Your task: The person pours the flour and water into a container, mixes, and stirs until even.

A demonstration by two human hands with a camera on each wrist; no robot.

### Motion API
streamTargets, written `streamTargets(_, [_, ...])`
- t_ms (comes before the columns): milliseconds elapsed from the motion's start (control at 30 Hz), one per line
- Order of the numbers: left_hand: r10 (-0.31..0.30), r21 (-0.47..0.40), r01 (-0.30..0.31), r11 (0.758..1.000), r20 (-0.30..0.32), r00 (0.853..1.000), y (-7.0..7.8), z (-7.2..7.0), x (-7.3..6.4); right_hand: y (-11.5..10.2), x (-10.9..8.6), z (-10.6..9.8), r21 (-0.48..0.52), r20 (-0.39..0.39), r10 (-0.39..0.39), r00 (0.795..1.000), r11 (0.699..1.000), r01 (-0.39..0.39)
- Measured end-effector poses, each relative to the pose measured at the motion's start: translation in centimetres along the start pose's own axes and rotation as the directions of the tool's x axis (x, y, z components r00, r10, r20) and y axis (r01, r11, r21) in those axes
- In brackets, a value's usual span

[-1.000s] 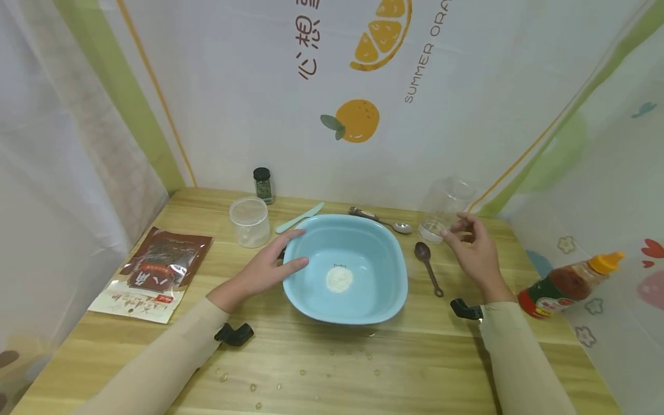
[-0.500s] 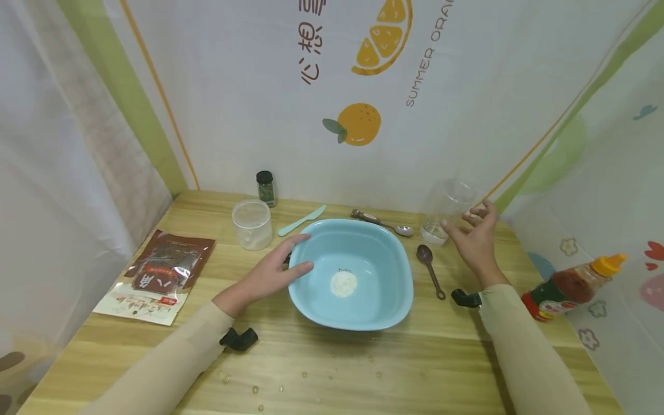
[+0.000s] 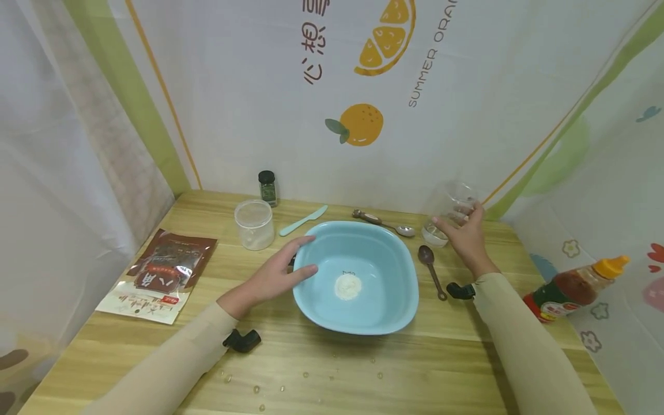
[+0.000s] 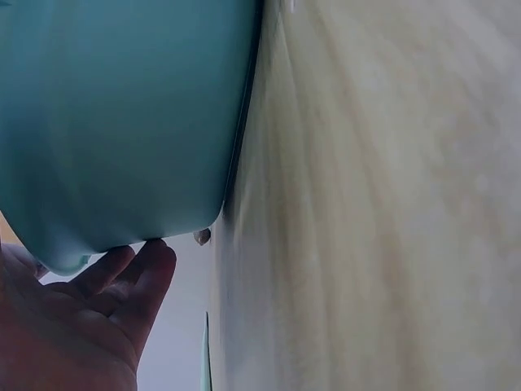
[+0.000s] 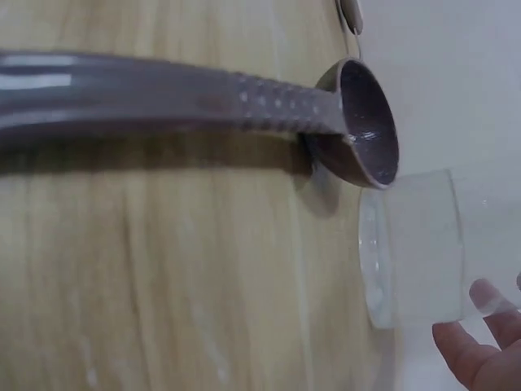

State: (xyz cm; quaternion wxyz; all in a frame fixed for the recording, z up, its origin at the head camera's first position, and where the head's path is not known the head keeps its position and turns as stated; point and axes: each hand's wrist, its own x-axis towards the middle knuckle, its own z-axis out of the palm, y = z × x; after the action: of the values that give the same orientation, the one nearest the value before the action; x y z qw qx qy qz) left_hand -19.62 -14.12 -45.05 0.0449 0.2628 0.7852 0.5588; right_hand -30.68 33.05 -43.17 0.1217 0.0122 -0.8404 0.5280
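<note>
A light blue plastic basin (image 3: 402,279) stands mid-table with a small mound of white powder (image 3: 348,286) on its bottom. My left hand (image 3: 271,279) holds its left rim, thumb over the edge; in the left wrist view the fingers (image 4: 151,281) lie against the basin's outer wall (image 4: 122,138). At the back right, my right hand (image 3: 468,241) grips a tall clear glass (image 3: 434,231), thumb on the near side and fingers round the right. The right wrist view shows the glass (image 5: 419,252) upright near a brown measuring spoon (image 5: 203,102).
Behind the basin lie a metal spoon (image 3: 404,230) and a pale green knife (image 3: 303,220). A clear plastic jar (image 3: 255,227), a black-capped spice bottle (image 3: 267,189) and a brown food packet (image 3: 161,276) are at left. A sauce bottle (image 3: 568,290) stands at right. Water drops dot the table front.
My right hand has reached round the side of the glass and its fingers have closed on it. The left hand keeps its hold on the basin. The head view has shifted slightly.
</note>
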Motion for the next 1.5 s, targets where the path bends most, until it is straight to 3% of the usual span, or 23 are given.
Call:
streamTargets(300, [0.036,0.032,-0.036,0.999,0.013,0.999,-0.4,-0.3,0.0,0.7,0.8,0.3,-0.009,0.011,0.029,1.000,1.000,-0.029])
streamTargets(567, [0.033,0.002,-0.034,0.999,0.033,0.999,-0.5,-0.6,-0.1,0.3,0.9,0.5,-0.032,0.014,0.047,0.999,0.998,-0.046])
streamTargets(967, [0.023,-0.012,-0.023,1.000,0.045,0.999,-0.6,-0.6,-0.1,0.5,0.8,0.9,0.002,-0.081,-0.013,0.997,1.000,0.014])
streamTargets(1167, [0.019,-0.004,-0.019,1.000,0.047,0.999,-0.8,-0.6,-0.1,0.0,0.2,0.4,0.013,-0.093,0.005,0.996,1.000,-0.003])
streamTargets(1500, [0.014,-0.015,-0.013,1.000,0.050,0.999,-0.7,-0.7,0.0,-2.1,-1.4,0.5,0.052,-0.075,-0.095,0.993,0.994,0.099])
